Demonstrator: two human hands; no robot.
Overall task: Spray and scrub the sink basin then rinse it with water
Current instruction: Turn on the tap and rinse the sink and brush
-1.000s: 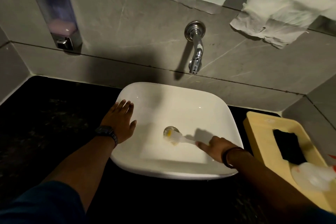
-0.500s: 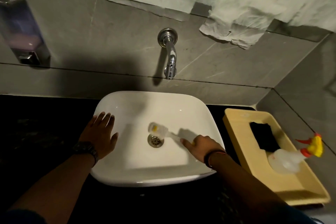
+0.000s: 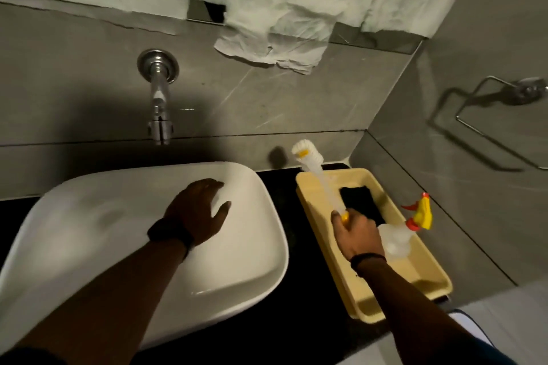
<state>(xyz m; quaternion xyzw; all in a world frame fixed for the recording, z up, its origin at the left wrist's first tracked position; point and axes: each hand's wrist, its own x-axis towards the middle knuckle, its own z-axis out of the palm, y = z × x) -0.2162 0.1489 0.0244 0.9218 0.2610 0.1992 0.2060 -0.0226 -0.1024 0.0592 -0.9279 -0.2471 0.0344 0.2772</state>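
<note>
Now, scene: dim bathroom, white sink basin (image 3: 255, 234) on a black counter (image 3: 308, 317), grey tiled wall behind.
Left hand: left hand (image 3: 197, 210) is over the basin, palm down, fingers spread and released, gripping nothing; cannot tell if it touches the porcelain. Dark watch (image 3: 169, 232) on the wrist.
Right hand: right hand (image 3: 357, 234) is over the yellow tray (image 3: 421, 281), clenched around the handle of the scrub brush (image 3: 314, 169). Dark band (image 3: 367, 261) on the wrist.
Brush: white handle, yellow-marked end at the fist, white bristle head with a yellow spot pointing up and away, above the tray's far edge near the wall. Well apart from the basin.
Tray: sits on the counter just right of the basin, not touching it as far as I can tell.
Tray contents: black sponge or pad (image 3: 358, 201) at the far end; clear spray bottle (image 3: 397, 240) with yellow and red trigger head lying on its side, just beside the right hand.
Faucet: chrome faucet (image 3: 158, 98) on the wall above the basin's far rim; no water seen running.
Wall: crumpled white paper (image 3: 267, 35) hanging above; metal towel ring (image 3: 501, 101) on the right wall.
Basin interior: blurred, drain hidden or unreadable.
</note>
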